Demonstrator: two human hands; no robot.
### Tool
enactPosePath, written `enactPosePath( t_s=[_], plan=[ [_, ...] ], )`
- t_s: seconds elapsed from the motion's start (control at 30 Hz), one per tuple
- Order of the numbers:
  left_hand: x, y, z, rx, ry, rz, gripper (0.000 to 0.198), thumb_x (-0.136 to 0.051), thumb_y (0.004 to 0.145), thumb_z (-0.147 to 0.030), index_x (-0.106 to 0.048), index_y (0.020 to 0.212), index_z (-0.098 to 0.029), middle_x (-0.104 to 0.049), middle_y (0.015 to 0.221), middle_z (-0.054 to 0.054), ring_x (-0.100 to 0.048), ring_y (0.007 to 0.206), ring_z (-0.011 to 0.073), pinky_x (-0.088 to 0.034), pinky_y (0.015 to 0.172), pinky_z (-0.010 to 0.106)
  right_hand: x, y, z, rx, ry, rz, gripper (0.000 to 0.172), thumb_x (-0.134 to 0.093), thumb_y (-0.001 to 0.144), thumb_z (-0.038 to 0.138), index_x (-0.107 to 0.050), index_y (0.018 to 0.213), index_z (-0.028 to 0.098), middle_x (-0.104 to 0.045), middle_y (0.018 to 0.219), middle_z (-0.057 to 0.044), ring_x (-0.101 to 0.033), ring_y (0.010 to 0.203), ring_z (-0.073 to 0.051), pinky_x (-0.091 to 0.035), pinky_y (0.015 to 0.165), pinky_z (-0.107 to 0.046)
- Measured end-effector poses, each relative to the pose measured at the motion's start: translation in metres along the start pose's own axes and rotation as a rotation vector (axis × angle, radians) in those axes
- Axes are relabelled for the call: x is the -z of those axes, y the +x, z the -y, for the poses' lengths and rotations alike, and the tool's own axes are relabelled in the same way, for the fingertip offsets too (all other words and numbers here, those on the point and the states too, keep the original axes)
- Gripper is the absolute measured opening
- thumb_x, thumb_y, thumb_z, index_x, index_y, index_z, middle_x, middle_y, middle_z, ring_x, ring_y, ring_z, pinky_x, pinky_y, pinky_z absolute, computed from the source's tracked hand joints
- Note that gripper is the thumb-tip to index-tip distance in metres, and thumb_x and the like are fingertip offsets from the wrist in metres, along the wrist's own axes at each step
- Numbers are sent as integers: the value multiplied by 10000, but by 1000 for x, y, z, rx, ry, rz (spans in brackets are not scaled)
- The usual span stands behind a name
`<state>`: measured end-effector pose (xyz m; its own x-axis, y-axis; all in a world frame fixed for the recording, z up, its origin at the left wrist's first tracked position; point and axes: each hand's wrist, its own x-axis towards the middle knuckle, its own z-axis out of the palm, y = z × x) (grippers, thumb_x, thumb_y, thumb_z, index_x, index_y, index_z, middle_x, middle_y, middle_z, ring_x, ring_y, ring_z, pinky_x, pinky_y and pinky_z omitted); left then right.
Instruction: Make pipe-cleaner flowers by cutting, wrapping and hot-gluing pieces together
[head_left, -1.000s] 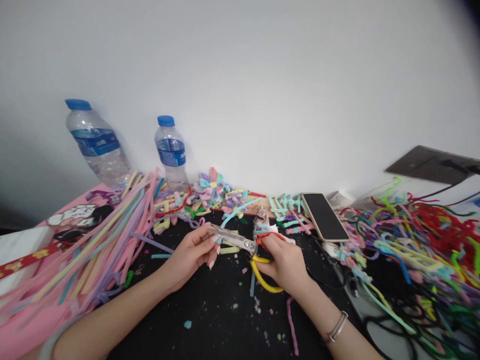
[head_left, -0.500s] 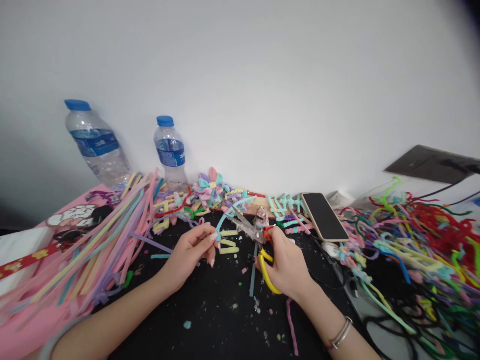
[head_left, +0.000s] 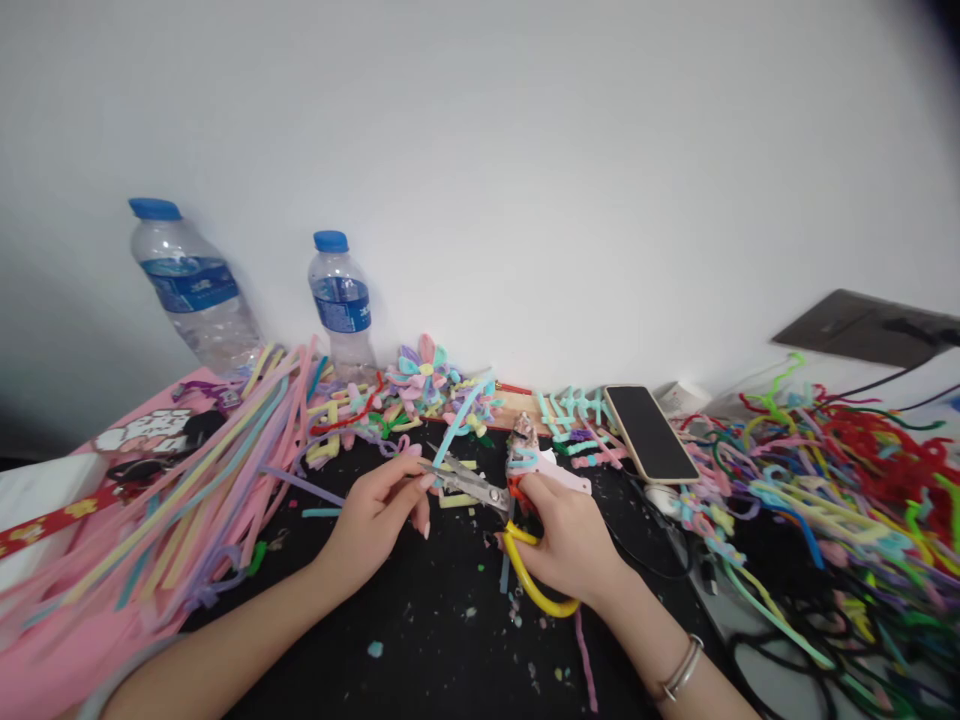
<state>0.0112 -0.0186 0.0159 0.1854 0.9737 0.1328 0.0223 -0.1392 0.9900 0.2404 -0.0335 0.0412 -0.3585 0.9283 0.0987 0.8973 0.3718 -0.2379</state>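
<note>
Head view: left hand pinches a blue strip at scissors the right hand grips.

Plain pale wall fills the upper view, bare but for a dark outlet plate low at right, plug and black cables at its edge. Black desk stands before it, pink surface at left. Light soft, brightest mid-wall, dimming leftward.

Between left hand and right hand, above the tabletop, scissors; at left, pipe-cleaner bundle, bottles behind; smartphone behind right hand, pipe-cleaner tangle farther right.
</note>
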Motion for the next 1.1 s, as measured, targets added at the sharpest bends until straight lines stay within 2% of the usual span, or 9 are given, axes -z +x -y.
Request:
enactPosePath(
  t_s=[0.27,0.57,1.1],
  plan=[
    [0,0,4,3,10,18,89,-478,865,-234,-543,842,-177,-553,459,-67,-545,435,123,-437,517,229,-2,-1,-1,48,0,-29,284,-681,720,403,-533,844,195,-625,763,-22,-569,663,-192,-276,554,-268],
    [0,0,3,-23,11,56,157,-478,889,-264,-557,793,-168,-536,482,-60,-535,436,115,-438,511,226,-3,-1,-3,60,17,-81,302,-691,713,386,-551,891,186,-647,782,-38,-589,688,-201,-298,565,-265],
    [-1,-1,2,-9,29,46,161,-479,881,-277,-560,791,-170,-515,471,-59,-514,433,120,-421,502,231,-4,-1,-2,53,16,-61,285,-678,724,405,-538,855,194,-628,765,-27,-571,668,-190,-295,557,-261]
  ],
)
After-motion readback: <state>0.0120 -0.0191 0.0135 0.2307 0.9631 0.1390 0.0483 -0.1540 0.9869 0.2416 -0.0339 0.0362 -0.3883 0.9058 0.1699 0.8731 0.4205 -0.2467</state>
